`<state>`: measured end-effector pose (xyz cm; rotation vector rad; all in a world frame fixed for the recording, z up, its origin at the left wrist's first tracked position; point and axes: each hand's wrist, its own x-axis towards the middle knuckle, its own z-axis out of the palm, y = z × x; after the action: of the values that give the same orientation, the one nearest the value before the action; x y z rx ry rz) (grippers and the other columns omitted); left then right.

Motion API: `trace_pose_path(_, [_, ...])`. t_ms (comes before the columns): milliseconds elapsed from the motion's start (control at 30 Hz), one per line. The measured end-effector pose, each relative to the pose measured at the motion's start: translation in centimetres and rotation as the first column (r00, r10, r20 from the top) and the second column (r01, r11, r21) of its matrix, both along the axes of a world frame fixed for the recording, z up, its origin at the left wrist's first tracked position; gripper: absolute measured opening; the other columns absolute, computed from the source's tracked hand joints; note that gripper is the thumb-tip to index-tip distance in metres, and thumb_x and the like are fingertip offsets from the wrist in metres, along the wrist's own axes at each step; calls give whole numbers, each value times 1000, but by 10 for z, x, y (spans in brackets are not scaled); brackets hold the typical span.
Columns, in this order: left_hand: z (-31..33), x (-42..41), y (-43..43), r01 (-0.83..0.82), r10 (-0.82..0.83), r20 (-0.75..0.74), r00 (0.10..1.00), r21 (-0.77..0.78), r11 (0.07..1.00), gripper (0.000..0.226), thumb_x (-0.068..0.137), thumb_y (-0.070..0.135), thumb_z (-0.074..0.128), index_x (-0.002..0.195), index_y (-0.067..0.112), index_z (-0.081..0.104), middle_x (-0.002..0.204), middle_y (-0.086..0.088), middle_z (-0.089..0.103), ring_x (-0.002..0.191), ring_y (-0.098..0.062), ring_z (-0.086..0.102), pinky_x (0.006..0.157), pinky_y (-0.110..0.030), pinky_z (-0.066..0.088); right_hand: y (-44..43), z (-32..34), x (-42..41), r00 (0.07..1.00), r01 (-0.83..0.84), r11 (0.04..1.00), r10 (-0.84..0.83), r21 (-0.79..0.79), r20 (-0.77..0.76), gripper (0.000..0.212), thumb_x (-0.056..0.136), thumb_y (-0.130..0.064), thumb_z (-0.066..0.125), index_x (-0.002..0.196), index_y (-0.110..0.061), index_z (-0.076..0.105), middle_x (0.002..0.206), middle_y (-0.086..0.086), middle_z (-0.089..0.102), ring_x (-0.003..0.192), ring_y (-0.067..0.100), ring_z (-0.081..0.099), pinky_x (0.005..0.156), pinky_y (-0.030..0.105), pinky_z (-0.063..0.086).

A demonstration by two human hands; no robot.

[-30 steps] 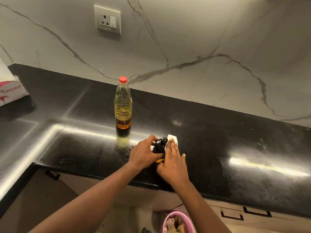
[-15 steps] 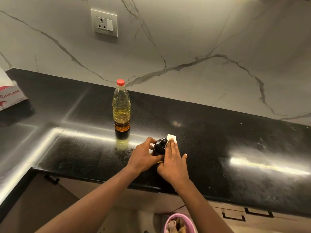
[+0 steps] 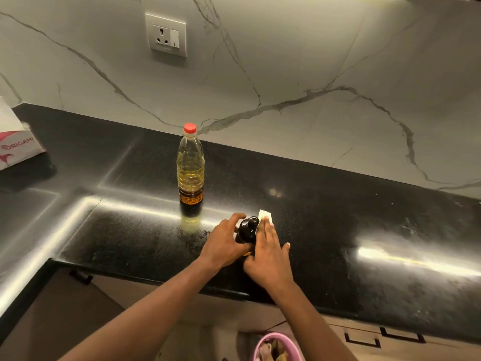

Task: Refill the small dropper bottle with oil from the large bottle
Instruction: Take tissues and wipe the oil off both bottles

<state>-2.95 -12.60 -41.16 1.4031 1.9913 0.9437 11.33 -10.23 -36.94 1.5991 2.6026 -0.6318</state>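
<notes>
The small dark dropper bottle (image 3: pixel 247 229) stands near the front edge of the black counter (image 3: pixel 338 230), with its black dropper cap on. My left hand (image 3: pixel 225 243) grips its left side. My right hand (image 3: pixel 268 252) lies with straight fingers against the bottle's right side, pressing a white tissue (image 3: pixel 266 214) to it. The large clear oil bottle (image 3: pixel 190 166), with a red cap and yellow oil inside, stands upright behind and to the left, apart from both hands.
A white tissue box (image 3: pixel 18 144) sits at the far left of the counter. A wall socket (image 3: pixel 166 35) is on the marble backsplash. A pink bin (image 3: pixel 276 346) stands on the floor below the counter edge. Oily smears (image 3: pixel 192 234) mark the counter left of the small bottle.
My hands stay on the small bottle in nearly the same pose. The view has tilted slightly, so everything sits a little lower in the frame.
</notes>
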Motion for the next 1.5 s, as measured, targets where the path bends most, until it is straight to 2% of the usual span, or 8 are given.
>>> trace_pose_path(100, [-1, -2, 3, 14, -14, -1, 1000, 13, 1000, 73, 69, 64, 69, 138, 44, 52, 117, 3, 65, 110, -15, 62, 93, -37, 54, -19, -3, 7, 1000, -20, 1000, 20, -9, 9, 98, 89, -26, 52, 162, -16, -13, 171, 1, -17, 158, 20, -12, 123, 66, 9])
trace_pose_path(400, [-3, -2, -4, 46, -54, 102, 993, 80, 996, 67, 73, 46, 79, 135, 31, 59, 125, 9, 66, 106, -10, 67, 96, -36, 57, 7, 2, -3, 998, -11, 1000, 10, 11, 62, 99, 89, -26, 53, 162, -13, -12, 171, 5, -19, 157, 21, -16, 122, 70, 7])
trace_pose_path(633, [-1, -1, 1, -34, 24, 115, 993, 89, 995, 51, 73, 38, 88, 110, 33, 53, 112, 11, 68, 110, -6, 64, 88, -25, 53, -18, 0, 6, 998, -35, 999, 36, -18, 45, 98, 89, -28, 52, 163, -16, -11, 170, 1, -22, 157, 19, -16, 123, 66, 7])
trace_pose_path(800, [3, 1, -5, 85, -101, 148, 984, 106, 991, 72, 81, 39, 85, 143, 31, 49, 131, 13, 61, 98, -12, 71, 93, -32, 58, 5, 3, -1, 998, -18, 1000, 18, -4, 64, 98, 88, -26, 53, 163, -15, -9, 170, 4, -19, 157, 20, -17, 121, 70, 7])
trace_pose_path(900, [9, -4, -5, 53, -71, 160, 985, 111, 992, 62, 80, 36, 84, 136, 38, 57, 133, 3, 67, 79, -7, 75, 86, -35, 61, -3, 5, 3, 997, -27, 999, 28, -24, 66, 97, 90, -29, 52, 163, -15, -10, 170, 2, -20, 157, 19, -16, 122, 69, 8])
trace_pose_path(1133, [13, 1, -1, -26, 25, 34, 999, 49, 998, 63, 65, 66, 76, 118, 42, 51, 130, 10, 70, 102, -15, 73, 88, -45, 59, 7, 5, 2, 999, -25, 999, 26, -41, 32, 96, 90, -29, 55, 163, -14, -6, 171, 2, -14, 158, 19, -11, 121, 70, 11])
trace_pose_path(1267, [12, 1, 0, 47, -49, 42, 998, 60, 997, 74, 70, 59, 77, 136, 46, 47, 134, 9, 68, 92, -15, 75, 88, -44, 60, 7, 8, 3, 998, -39, 998, 41, -44, 50, 94, 92, -29, 54, 164, -15, -4, 171, 2, -16, 158, 18, -13, 122, 69, 10])
trace_pose_path(1500, [9, 2, 6, -6, 0, 100, 995, 64, 998, 60, 72, 44, 87, 119, 40, 51, 126, -3, 73, 108, -17, 72, 89, -43, 61, -8, 1, 8, 998, -36, 999, 37, -28, 42, 95, 90, -30, 54, 163, -16, -4, 171, 1, -16, 158, 20, -12, 122, 67, 12])
